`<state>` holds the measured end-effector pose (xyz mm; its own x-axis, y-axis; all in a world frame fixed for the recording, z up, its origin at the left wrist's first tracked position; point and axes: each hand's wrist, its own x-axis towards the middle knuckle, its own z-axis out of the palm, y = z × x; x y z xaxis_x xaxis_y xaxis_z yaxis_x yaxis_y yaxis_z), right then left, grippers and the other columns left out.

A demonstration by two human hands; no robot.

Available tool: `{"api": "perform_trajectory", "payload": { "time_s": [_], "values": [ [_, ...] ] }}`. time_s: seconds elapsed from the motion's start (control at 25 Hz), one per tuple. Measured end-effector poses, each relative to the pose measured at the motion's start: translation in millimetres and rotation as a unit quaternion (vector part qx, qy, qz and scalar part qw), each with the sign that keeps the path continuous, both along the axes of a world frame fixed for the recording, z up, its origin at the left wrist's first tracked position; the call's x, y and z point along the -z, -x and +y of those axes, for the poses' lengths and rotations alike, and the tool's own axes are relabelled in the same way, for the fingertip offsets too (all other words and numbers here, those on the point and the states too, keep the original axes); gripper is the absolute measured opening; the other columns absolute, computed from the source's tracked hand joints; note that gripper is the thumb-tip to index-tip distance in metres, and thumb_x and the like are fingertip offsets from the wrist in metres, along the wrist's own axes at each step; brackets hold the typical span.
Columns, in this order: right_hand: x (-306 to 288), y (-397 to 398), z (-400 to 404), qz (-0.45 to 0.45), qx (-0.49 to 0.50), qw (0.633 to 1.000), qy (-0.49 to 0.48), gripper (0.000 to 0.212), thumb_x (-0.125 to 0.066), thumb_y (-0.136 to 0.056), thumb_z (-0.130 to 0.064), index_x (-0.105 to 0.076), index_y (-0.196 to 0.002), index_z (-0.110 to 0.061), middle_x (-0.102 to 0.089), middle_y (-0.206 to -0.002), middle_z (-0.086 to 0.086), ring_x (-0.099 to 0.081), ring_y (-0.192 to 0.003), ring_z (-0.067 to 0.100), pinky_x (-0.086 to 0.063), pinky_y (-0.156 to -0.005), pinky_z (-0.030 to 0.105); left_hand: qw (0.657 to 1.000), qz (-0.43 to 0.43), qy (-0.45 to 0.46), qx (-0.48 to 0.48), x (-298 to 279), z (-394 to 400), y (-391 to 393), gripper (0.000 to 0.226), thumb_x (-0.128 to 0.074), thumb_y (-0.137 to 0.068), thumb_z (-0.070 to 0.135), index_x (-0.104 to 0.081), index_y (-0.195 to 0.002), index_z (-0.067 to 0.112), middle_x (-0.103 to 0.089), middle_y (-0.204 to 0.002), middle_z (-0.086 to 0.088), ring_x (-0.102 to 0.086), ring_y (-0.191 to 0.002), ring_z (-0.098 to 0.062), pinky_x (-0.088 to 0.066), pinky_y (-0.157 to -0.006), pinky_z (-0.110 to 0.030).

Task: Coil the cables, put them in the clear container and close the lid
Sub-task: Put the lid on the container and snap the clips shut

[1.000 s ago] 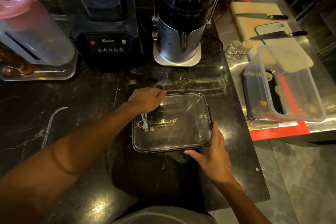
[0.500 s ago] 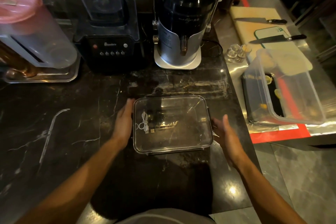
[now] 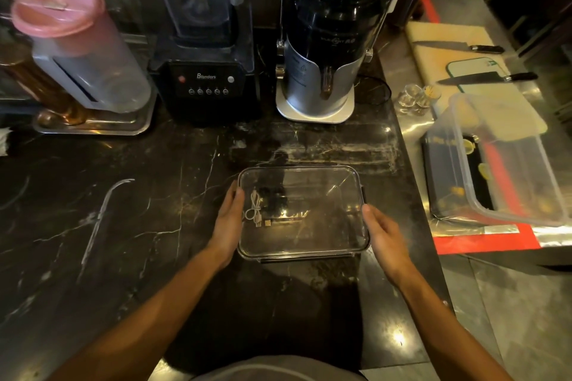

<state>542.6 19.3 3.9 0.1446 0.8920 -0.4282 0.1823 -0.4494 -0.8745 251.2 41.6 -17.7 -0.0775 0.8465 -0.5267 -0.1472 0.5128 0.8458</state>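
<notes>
Your left hand lies flat, fingers straight, against the left wall of the clear container. Your right hand does likewise on the right wall, where half a second ago it hung just clear. Lid on; white coiled cable inside at left. Container sits on the black marble counter, unmoved.

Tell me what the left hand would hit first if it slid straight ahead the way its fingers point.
The left hand points away along the clear container's left side. Ahead lies bare counter, so the blender base likely comes first, though depth is hard to judge.
</notes>
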Motion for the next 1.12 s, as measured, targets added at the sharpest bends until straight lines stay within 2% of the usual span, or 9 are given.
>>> {"api": "perform_trajectory", "payload": {
  "time_s": [0.08, 0.2, 0.28, 0.4, 0.56, 0.72, 0.88, 1.0, 1.12],
  "values": [
    [7.9, -2.4, 4.5, 0.000, -0.008, 1.000, -0.007, 0.027, -0.051, -0.107, -0.028, -0.072, -0.123, -0.023, -0.078, -0.111, -0.012, -0.071, -0.105, 0.001, -0.051, -0.079, 0.009, 1.000, 0.010, 0.000, 0.007, 1.3, 4.1, 0.3, 0.046, -0.038, -0.109, 0.040, -0.038, -0.154, 0.033, -0.064, -0.130, 0.008, -0.062, -0.116, -0.011, -0.052, -0.100, -0.036],
    [16.4, -5.4, 12.6, 0.001, -0.019, 1.000, -0.014, 0.025, -0.055, -0.105, -0.022, -0.071, -0.125, -0.017, -0.079, -0.110, -0.002, -0.074, -0.103, 0.011, -0.056, -0.077, 0.016, 0.999, 0.032, 0.006, 0.026, 8.0, 11.2, 3.5, 0.045, -0.042, -0.107, 0.043, -0.041, -0.151, 0.035, -0.066, -0.133, 0.002, -0.064, -0.120, -0.017, -0.051, -0.106, -0.050],
    [15.9, -4.9, 18.0, -0.002, -0.013, 1.000, -0.011, 0.024, -0.057, -0.104, -0.021, -0.070, -0.124, -0.015, -0.079, -0.107, -0.001, -0.075, -0.099, 0.013, -0.057, -0.074, 0.018, 0.999, 0.041, 0.010, 0.035, 10.3, 16.5, 4.6, 0.043, -0.043, -0.107, 0.043, -0.043, -0.149, 0.035, -0.067, -0.131, 0.000, -0.066, -0.119, -0.021, -0.051, -0.105, -0.054],
    [16.5, -2.7, 26.2, -0.028, -0.013, 0.999, -0.011, 0.023, -0.057, -0.104, -0.022, -0.071, -0.122, -0.018, -0.079, -0.104, -0.003, -0.075, -0.094, 0.009, -0.056, -0.072, 0.017, 0.998, 0.050, 0.007, 0.034, 7.0, 22.9, 3.0, 0.043, -0.043, -0.107, 0.043, -0.044, -0.148, 0.031, -0.068, -0.128, 0.000, -0.067, -0.117, -0.020, -0.054, -0.102, -0.050],
    [19.6, -2.9, 33.2, -0.041, -0.014, 0.999, -0.017, 0.024, -0.058, -0.104, -0.025, -0.070, -0.124, -0.019, -0.078, -0.108, -0.005, -0.074, -0.096, 0.003, -0.055, -0.076, 0.015, 0.995, 0.087, -0.011, 0.040, 7.4, 32.6, 0.9, 0.042, -0.045, -0.106, 0.043, -0.049, -0.145, 0.027, -0.068, -0.128, 0.002, -0.065, -0.116, -0.013, -0.054, -0.097, -0.033],
    [13.8, -1.4, 56.1, -0.050, -0.005, 0.998, -0.031, 0.022, -0.058, -0.104, -0.023, -0.071, -0.121, -0.017, -0.077, -0.106, -0.004, -0.072, -0.092, -0.002, -0.054, -0.077, 0.014, 0.997, 0.069, -0.007, 0.045, 6.7, 59.9, 2.7, 0.045, -0.050, -0.104, 0.046, -0.047, -0.146, 0.032, -0.070, -0.126, -0.002, -0.068, -0.116, -0.022, -0.055, -0.102, -0.048],
    [15.7, -2.1, 71.5, -0.065, -0.005, 0.997, -0.032, 0.026, -0.059, -0.103, -0.029, -0.071, -0.124, -0.019, -0.077, -0.111, -0.004, -0.071, -0.106, 0.011, -0.054, -0.093, 0.031, 0.997, 0.068, -0.010, 0.033, -3.8, 73.9, -3.0, 0.042, -0.048, -0.106, 0.041, -0.049, -0.147, 0.030, -0.072, -0.119, -0.001, -0.070, -0.110, -0.021, -0.058, -0.094, -0.040],
    [15.6, -1.8, 70.1, -0.066, -0.004, 0.997, -0.032, 0.029, -0.058, -0.104, -0.032, -0.069, -0.127, -0.020, -0.076, -0.113, -0.006, -0.069, -0.107, 0.009, -0.052, -0.090, 0.027, 0.997, 0.071, -0.015, 0.036, -0.5, 73.3, -2.2, 0.043, -0.048, -0.105, 0.044, -0.050, -0.146, 0.030, -0.072, -0.121, -0.001, -0.069, -0.113, -0.021, -0.054, -0.102, -0.046],
    [13.9, -1.2, 69.9, -0.065, -0.004, 0.998, -0.026, 0.030, -0.057, -0.104, -0.033, -0.068, -0.128, -0.020, -0.075, -0.115, -0.005, -0.069, -0.108, 0.010, -0.050, -0.085, 0.023, 0.997, 0.066, -0.018, 0.022, 2.7, 73.2, -2.3, 0.040, -0.050, -0.104, 0.045, -0.054, -0.141, 0.031, -0.073, -0.120, -0.001, -0.069, -0.113, -0.021, -0.054, -0.103, -0.048]
  ]
}}
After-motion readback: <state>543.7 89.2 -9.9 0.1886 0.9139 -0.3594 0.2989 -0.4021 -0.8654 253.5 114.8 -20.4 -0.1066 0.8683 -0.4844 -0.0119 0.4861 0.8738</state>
